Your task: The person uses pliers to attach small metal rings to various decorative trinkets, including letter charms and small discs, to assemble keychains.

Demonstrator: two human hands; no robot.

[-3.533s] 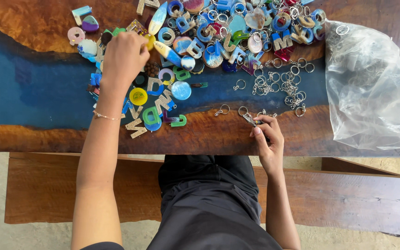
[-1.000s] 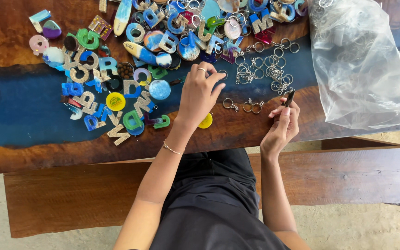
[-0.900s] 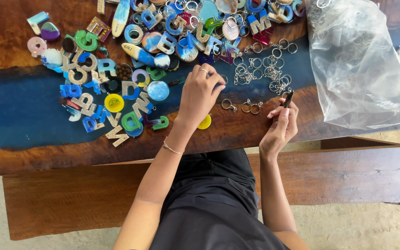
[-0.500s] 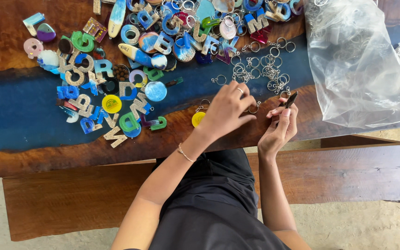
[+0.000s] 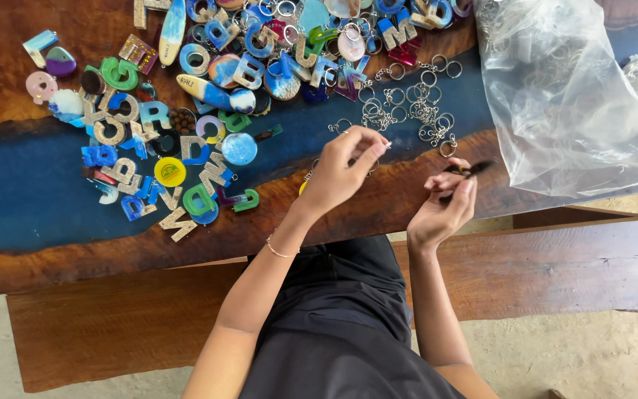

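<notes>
While my left hand (image 5: 342, 171) pinches a small yellow charm (image 5: 303, 186) beneath its palm, my right hand (image 5: 444, 207), just beside it, grips slim dark pliers (image 5: 469, 170), key rings (image 5: 407, 111) scattered beyond both.

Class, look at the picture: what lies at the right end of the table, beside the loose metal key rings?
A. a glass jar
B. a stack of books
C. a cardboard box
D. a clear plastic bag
D: a crumpled clear plastic bag lies on the table, right of the metal key rings.
</notes>
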